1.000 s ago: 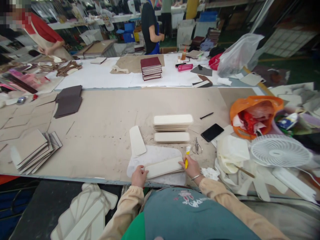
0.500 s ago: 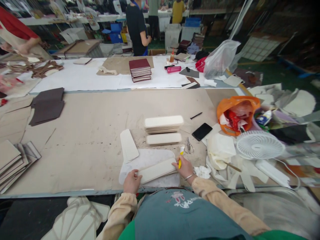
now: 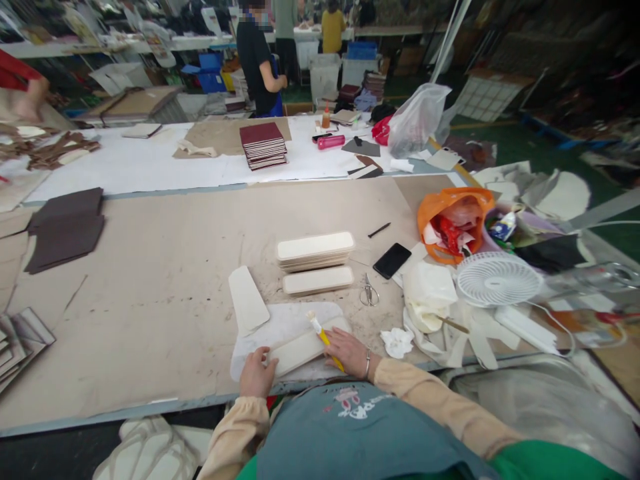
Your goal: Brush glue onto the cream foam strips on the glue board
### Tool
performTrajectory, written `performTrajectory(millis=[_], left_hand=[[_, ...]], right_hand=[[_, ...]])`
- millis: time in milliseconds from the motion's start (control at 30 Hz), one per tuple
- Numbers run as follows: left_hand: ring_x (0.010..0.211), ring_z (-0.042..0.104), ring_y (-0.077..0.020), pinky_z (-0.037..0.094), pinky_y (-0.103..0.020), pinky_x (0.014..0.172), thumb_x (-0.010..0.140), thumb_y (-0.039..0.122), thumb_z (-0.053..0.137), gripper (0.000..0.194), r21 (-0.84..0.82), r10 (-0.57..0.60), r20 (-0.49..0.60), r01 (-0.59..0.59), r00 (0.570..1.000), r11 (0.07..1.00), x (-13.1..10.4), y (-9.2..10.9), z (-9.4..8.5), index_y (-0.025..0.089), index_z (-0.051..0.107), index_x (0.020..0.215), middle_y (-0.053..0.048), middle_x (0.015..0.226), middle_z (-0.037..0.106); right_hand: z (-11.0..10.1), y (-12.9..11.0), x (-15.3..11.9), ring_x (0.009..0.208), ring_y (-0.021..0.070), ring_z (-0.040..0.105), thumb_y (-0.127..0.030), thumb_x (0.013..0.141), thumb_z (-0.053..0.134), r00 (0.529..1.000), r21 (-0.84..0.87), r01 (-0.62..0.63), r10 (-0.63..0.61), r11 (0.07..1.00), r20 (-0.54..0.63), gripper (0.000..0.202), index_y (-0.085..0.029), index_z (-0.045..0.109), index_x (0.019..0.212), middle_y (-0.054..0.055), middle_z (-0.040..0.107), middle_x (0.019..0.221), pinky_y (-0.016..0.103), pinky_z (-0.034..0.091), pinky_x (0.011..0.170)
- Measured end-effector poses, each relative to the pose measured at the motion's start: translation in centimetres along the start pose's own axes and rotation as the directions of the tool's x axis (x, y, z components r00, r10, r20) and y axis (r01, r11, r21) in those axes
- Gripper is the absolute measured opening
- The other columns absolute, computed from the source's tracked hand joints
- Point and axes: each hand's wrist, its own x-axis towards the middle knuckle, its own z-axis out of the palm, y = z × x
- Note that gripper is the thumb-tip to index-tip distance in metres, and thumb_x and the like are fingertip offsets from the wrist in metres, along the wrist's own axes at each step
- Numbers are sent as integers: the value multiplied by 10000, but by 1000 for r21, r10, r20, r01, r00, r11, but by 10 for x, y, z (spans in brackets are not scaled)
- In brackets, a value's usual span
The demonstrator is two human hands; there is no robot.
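A long cream-white strip lies slanted on a pale sheet at the table's near edge. My left hand pinches the strip's left end between thumb and fingers. Over the strip's right part rests my right hand, closed around a yellow-handled brush whose pale bristles point up and away from me. Part of the strip is hidden under that hand. A separate tapered white piece overlaps the sheet's upper left corner. Beyond the sheet are a stack of rounded white strips and a lower pile.
Scissors, a black phone and a dark pen lie right of the stacks. Farther right are an orange bag, a white fan and crumpled tissue. Dark sheets lie left. Other people stand beyond.
My right hand has slid left from the strip's right end onto its top, and the brush now leans left. My left hand stays at the left end. The view has shifted slightly.
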Motion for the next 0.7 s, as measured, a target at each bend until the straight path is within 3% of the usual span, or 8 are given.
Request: performTrajectory(millis=[200,400,533,700], left_hand=[[740,568,-180,416,-298,713,749,364,477,346,-2,9,-2,-9,1000,1000,-1,0,0,159,551,1018,-72,903,565],[790,571,-200,410,-295,705,730,369,510,336,0,-29,-36,29,999,1000,-1,2,-1,147,544,981,-76,875,577],[827,573,-199,402,-281,696,712,336,543,277,-37,-59,-72,56,996,998,-3,2,-1,162,542,927,-72,867,592],[773,580,-172,391,-261,661,710,302,557,292,-46,-98,-94,94,991,994,-8,5,-2,170,508,966,-42,827,605]], right_hand=[[-7,15,-26,1261,227,350,-280,833,534,988,-64,-144,140,987,-67,152,-181,565,944,128,501,1261,468,283,1034],[-12,27,-40,1181,244,450,-245,835,527,910,2,-325,314,946,-270,64,-197,523,878,126,562,1193,486,363,969],[-17,23,-34,1112,242,501,-217,840,504,859,106,-326,341,939,-381,9,-213,497,837,116,602,1084,463,410,924],[-16,18,-42,1122,248,491,-198,834,500,864,145,-289,323,946,-386,24,-215,484,831,117,595,1046,462,424,915]])
